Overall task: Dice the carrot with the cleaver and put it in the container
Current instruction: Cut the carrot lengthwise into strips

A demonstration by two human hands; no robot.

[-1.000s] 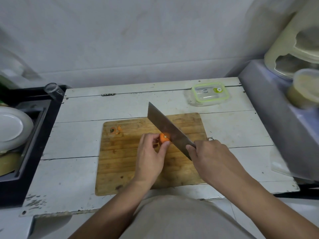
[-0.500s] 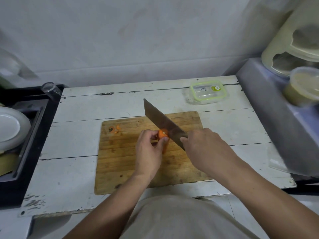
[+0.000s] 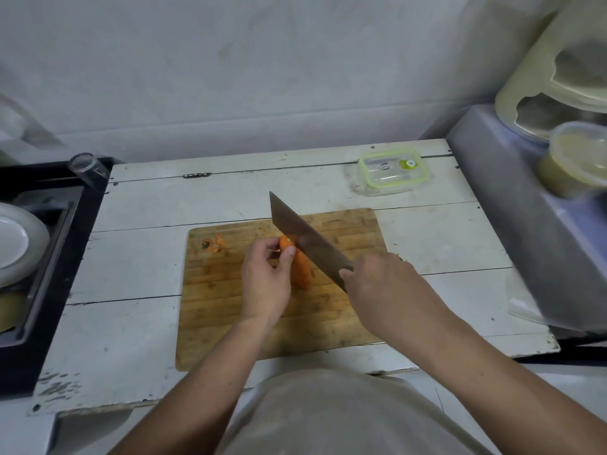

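Carrot point(image 3: 300, 266) lies on the cutting board point(image 3: 230, 310), your left hand point(image 3: 266, 280) pinching its far end. Your right hand point(image 3: 377, 284) grips the cleaver point(image 3: 305, 241), blade against the carrot's tip. Container point(image 3: 392, 172) sits lidded beyond the board.

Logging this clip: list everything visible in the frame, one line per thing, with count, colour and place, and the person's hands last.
carrot: one, orange, on the board under the blade
carrot scraps: a few, orange, far left corner of the board
cleaver: one, dark steel, blade angled over the carrot
cutting board: one, brown wood, middle of the table
container: one, clear with green-rimmed lid, lid on, far right of the table
table: one, worn white planks
glass: one, clear, on the black surface at left
plate: one, white, far left
tub: one, clear with yellowish contents, on the grey unit at right
left hand: pinches the carrot's far end
right hand: grips the cleaver's handle
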